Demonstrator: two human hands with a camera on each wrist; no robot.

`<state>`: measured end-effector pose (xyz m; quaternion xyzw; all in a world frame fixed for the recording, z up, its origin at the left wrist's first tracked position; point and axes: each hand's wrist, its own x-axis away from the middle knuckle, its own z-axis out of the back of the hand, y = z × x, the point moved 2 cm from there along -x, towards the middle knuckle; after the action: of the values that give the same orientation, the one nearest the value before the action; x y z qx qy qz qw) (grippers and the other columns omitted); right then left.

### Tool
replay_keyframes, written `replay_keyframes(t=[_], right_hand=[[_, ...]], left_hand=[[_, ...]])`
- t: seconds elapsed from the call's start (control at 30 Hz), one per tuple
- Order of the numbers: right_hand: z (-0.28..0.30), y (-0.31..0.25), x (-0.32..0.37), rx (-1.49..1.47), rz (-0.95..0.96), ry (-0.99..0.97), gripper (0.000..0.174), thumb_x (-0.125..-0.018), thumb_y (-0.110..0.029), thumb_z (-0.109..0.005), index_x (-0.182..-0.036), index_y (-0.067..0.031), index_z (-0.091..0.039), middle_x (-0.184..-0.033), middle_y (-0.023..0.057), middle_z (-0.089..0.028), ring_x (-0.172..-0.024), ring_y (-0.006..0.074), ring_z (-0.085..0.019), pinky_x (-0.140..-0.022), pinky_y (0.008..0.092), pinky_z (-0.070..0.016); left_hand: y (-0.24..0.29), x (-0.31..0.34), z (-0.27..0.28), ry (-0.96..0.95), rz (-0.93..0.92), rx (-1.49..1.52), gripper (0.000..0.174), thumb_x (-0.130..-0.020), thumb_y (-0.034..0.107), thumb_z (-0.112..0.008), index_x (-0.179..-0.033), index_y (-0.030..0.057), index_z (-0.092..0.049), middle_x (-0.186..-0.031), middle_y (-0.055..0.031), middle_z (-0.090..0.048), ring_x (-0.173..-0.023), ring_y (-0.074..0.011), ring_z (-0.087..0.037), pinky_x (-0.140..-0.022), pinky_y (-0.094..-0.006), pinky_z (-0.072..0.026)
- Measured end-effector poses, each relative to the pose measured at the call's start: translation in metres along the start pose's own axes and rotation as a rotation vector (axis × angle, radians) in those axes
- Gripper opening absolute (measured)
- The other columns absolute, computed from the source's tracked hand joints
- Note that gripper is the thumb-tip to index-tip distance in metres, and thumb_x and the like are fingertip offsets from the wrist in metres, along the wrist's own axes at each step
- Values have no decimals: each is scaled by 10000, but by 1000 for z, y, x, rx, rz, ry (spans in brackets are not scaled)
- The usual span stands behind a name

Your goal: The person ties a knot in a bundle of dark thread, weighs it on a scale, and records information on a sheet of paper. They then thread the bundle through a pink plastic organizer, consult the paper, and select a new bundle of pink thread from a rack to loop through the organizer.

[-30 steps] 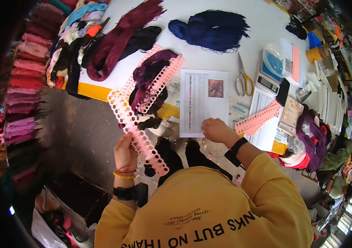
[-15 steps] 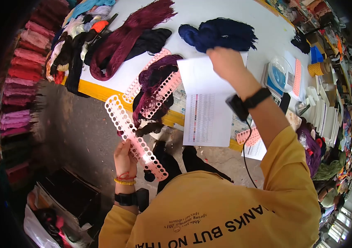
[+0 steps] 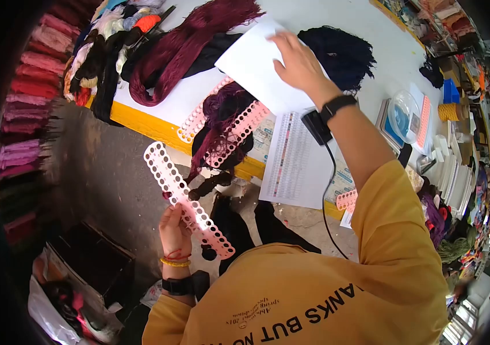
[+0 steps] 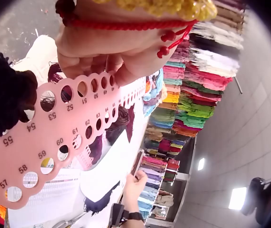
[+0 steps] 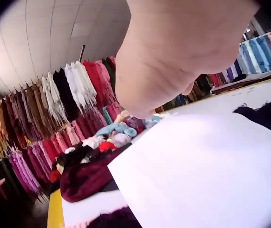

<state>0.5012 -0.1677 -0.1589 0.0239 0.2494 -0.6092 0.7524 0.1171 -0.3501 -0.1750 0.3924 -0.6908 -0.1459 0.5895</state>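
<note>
My left hand (image 3: 174, 229) pinches a long pink thread card (image 3: 163, 165) by its edge, in front of the table. Two rows of punched holes run along the card, and numbers are printed beside them in the left wrist view. My right hand (image 3: 302, 66) rests over the blank white back of a turned-over page (image 3: 251, 66), thumb spread from the fingers. Below that page lies a printed chart sheet (image 3: 291, 164) with columns of small text. In the right wrist view the white page (image 5: 202, 166) spreads under the hand, whose fingertips are hidden.
More pink cards with purple thread (image 3: 222, 109) lie at the table's front edge. Behind them are a burgundy skein (image 3: 182, 52) and a dark navy skein (image 3: 343, 57). A clear bowl (image 3: 404, 115) stands at the right. Coloured yarn hangs along the left.
My right hand has moved up from the chart sheet's lower edge, lifting the top page and folding it away and leftward, exposing a sheet beneath. My left hand still holds the thread card.
</note>
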Motion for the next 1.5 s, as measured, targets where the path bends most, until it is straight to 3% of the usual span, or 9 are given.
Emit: replay_keyframes(t=[0.07,0.23,0.33,0.43,0.53,0.67,0.87,1.27,1.5], right_hand=[[-7,8,35,86,8,-98,290,-720,-106,-576,-1006,-90,-535,-977,111,-544,-891,288,-546,-765,382,-437],[-23,19,105,157,40,-373,152,-687,-120,-564,-836,-102,-591,-853,65,-573,-837,243,-555,-734,382,-429],[-32,7,124,126,-39,-737,138,-702,-137,-553,-828,-100,-594,-840,54,-586,-869,246,-559,-756,392,-424],[-44,-1,131,216,-104,-995,239,-732,-112,-534,-962,-108,-599,-977,75,-584,-932,241,-556,-775,393,-424],[-56,6,132,230,-102,-477,382,-764,-63,-505,-1137,-133,-546,-1138,92,-533,-998,233,-539,-805,372,-414],[-61,14,117,268,-40,-237,478,-765,-20,-508,-1219,-169,-494,-1205,88,-494,-1040,229,-508,-853,355,-369],[-82,24,117,192,-282,-469,379,-788,-84,-554,-1154,-177,-525,-1126,67,-528,-1039,225,-509,-845,368,-358],[-88,41,112,362,11,-499,157,-770,-118,-546,-911,-144,-609,-920,9,-589,-947,161,-538,-810,341,-354],[-53,37,112,174,53,-394,128,-741,-135,-525,-851,-98,-576,-834,56,-609,-822,206,-578,-776,341,-390]], left_hand=[[1,-5,-2,9,11,-4,120,-899,130,-477,-907,59,-572,-766,-30,-624,-639,-117,-595,-529,-244,-473],[1,-12,-8,0,34,-36,115,-900,139,-478,-899,60,-561,-753,-19,-606,-619,-107,-577,-526,-232,-459],[-1,-12,-12,-24,35,-40,119,-902,142,-476,-903,54,-556,-769,-27,-607,-626,-110,-578,-528,-230,-456],[-1,-13,-19,-28,32,-59,127,-904,140,-471,-905,44,-554,-784,-42,-612,-642,-117,-586,-534,-236,-460],[-2,-14,-20,-47,33,-62,134,-906,135,-466,-909,31,-552,-797,-58,-617,-659,-127,-597,-547,-244,-470],[-6,-15,-18,-56,34,-49,139,-909,128,-463,-916,21,-550,-803,-68,-619,-669,-139,-607,-557,-251,-479],[-11,-16,-14,-55,59,-38,143,-909,123,-461,-934,12,-546,-831,-84,-624,-694,-157,-618,-587,-263,-498],[-16,-22,-18,-98,67,-77,157,-909,137,-465,-946,5,-542,-844,-91,-626,-708,-158,-621,-609,-261,-507],[-15,-21,-32,-94,89,-94,133,-909,143,-473,-921,30,-542,-823,-60,-619,-692,-136,-610,-598,-249,-498]])
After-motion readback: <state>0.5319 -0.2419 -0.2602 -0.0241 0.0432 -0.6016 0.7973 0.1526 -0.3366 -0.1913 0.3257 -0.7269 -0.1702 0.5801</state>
